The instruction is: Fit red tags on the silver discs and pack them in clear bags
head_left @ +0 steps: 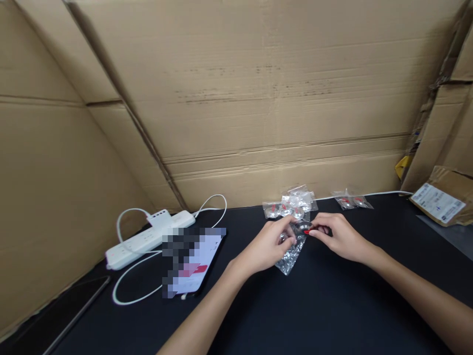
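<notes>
My left hand [271, 244] is closed on a clear plastic bag [290, 260], whose crinkled lower end hangs below my fingers. At the mouth of that bag is a small round item with a red part [306, 231], dark or see-through. My right hand [338, 236] pinches its edge by the red part between thumb and fingertips. Whether the round item lies partly inside the bag I cannot tell. Just behind my hands rests a pile of small clear bags [295, 202], several of them with red marks showing.
Two more small bags [353, 201] lie to the right by the cardboard wall [258, 98]. A labelled cardboard box [443, 197] stands at far right. Left are a white power strip [140, 241] with cables, a lit phone or tablet [199, 266] and a dark flat panel [66, 310].
</notes>
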A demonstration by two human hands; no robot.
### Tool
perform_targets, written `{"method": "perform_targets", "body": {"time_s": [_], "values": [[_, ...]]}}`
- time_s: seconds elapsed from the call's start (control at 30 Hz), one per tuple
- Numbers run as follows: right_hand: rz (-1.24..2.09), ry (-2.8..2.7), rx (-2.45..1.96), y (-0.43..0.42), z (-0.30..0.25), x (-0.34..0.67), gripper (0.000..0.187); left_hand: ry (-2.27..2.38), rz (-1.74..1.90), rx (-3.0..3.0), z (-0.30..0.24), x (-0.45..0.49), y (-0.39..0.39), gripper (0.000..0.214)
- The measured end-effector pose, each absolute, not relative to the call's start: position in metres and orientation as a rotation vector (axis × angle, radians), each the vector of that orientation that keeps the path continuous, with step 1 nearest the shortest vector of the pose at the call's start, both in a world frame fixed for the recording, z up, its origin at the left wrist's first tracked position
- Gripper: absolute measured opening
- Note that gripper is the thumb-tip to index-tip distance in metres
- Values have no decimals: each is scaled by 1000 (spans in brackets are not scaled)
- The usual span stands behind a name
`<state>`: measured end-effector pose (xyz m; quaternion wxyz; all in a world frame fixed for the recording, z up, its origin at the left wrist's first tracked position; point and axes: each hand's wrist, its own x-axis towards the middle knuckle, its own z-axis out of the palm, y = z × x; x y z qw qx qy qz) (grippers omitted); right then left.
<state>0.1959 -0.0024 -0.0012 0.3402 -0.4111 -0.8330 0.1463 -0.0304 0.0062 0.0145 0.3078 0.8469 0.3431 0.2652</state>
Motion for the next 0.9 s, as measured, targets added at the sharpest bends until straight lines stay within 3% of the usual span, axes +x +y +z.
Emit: {"method": "perform_targets", "body": {"time_s": [0.53,0.77,0.9], "values": [[746,-2262,-1056,-5,2,204,14,926,749,2180,12,-12,-10,25],[1192,-1842,-1013,0,6,200,23,844,931,1905,5,-6,-4,20],[1136,-1747,-1025,-1,5,193,20,858,998,1859,5,-6,-3,19]]}}
